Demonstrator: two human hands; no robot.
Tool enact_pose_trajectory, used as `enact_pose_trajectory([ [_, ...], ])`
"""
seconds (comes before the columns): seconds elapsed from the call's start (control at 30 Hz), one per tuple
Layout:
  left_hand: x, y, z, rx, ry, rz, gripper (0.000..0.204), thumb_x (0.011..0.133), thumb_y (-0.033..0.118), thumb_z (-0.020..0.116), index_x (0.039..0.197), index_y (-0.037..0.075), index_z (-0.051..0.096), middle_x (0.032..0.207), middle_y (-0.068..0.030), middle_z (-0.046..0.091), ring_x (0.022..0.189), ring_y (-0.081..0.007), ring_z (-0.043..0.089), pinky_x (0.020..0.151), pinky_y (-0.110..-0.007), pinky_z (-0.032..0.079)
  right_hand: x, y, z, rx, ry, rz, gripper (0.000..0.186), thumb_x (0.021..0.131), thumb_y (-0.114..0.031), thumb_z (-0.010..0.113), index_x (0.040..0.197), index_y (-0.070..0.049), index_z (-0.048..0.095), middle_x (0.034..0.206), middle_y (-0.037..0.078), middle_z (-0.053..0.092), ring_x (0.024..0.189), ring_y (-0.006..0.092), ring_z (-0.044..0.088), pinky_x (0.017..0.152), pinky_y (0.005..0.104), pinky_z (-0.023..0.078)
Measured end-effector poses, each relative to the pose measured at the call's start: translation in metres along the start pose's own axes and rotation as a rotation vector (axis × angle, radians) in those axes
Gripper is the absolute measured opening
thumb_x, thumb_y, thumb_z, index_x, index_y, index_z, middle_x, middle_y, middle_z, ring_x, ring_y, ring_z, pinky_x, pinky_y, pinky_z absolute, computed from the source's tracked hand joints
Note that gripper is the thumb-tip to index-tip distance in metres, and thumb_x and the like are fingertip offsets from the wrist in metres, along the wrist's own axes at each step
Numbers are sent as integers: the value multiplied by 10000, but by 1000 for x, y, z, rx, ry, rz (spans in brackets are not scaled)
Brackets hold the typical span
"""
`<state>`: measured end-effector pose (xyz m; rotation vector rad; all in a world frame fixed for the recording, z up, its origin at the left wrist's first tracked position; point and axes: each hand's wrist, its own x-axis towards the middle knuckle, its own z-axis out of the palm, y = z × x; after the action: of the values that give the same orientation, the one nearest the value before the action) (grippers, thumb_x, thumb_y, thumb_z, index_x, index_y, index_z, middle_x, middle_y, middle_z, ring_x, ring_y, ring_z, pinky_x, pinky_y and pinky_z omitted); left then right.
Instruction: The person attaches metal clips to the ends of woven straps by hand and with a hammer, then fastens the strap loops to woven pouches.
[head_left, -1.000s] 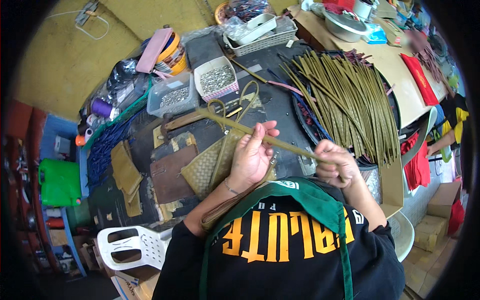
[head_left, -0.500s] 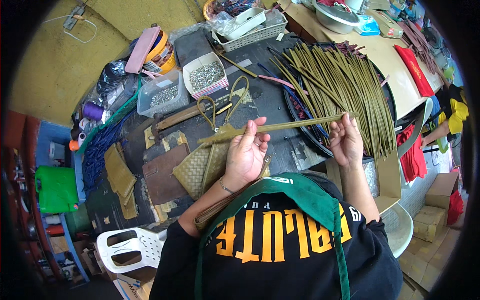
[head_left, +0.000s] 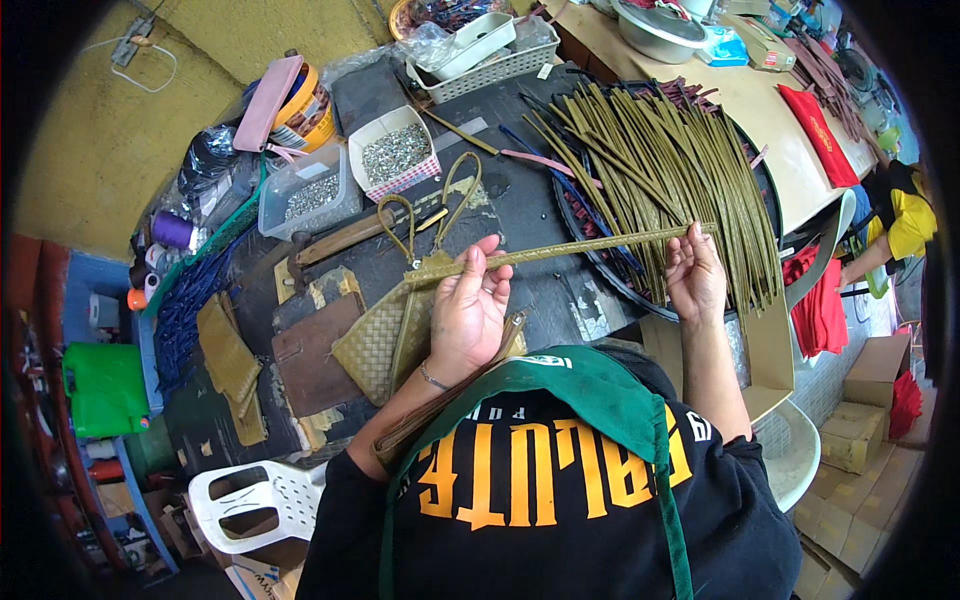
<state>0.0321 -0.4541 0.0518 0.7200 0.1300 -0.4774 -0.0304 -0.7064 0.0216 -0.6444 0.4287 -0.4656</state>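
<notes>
A long olive strap [head_left: 590, 245] is stretched level between my two hands above the bench. My left hand [head_left: 468, 315] pinches it near its left end, thumb on top. Its right end is between the fingertips of my right hand [head_left: 695, 270]. Under and beside my left hand lie olive woven pouches [head_left: 372, 345] with looped wrist straps [head_left: 468, 190]; my hand partly covers them. Past the right hand, a big heap of similar olive strips [head_left: 665, 180] lies on a round dark tray [head_left: 572, 235]. Brown-olive straps [head_left: 405, 435] hang over my left forearm.
A hammer [head_left: 330, 240], a clear tub [head_left: 310, 195] and a paper tray [head_left: 395, 152] of metal bits lie beyond my left hand. Brown leather [head_left: 315, 350] and olive pieces [head_left: 228, 350] lie left. A white chair [head_left: 255, 505] stands nearby. Another person [head_left: 905, 225] is far right.
The strap has turned so its patterned face shows, and its left end sits closer to my left hand. The whole view has shifted slightly.
</notes>
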Motion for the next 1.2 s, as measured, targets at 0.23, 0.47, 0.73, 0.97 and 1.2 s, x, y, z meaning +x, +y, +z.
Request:
enact_pose_trajectory([
  [0.23,-2,-2,-1,2,16,-8,263,835,219,455,1004,19,477,862,-37,503,722,-91,503,643,-181,434,-2,2,-3,-4,39,12,83,804,-138,508,841,-68,482,741,30,538,631,119,545,494,159,416],
  [0.47,-1,-3,-1,-5,18,-5,251,834,216,456,991,22,487,851,-41,513,724,-95,509,646,-182,435,1,2,-4,-7,25,17,89,803,-136,510,832,-59,476,729,31,533,629,119,546,494,160,423],
  [0.73,3,2,0,-8,9,4,222,833,180,459,987,23,493,847,-38,521,722,-96,510,641,-188,426,9,0,4,-22,48,29,74,797,-131,520,801,-69,478,705,27,529,618,118,546,489,166,420],
  [0.97,-6,2,10,272,-49,-72,221,776,10,497,994,-13,474,825,-50,517,731,-121,521,679,-215,434,49,-40,16,-348,135,-174,120,747,-139,583,779,-66,493,627,-3,512,484,75,507,382,150,363],
  [1.2,-10,-1,6,478,-200,-200,241,788,1,470,1028,-19,462,808,-99,553,671,-122,548,587,-166,436,82,-57,32,-264,86,-227,121,738,-127,587,721,-97,472,573,-21,492,407,45,458,347,129,326],
])
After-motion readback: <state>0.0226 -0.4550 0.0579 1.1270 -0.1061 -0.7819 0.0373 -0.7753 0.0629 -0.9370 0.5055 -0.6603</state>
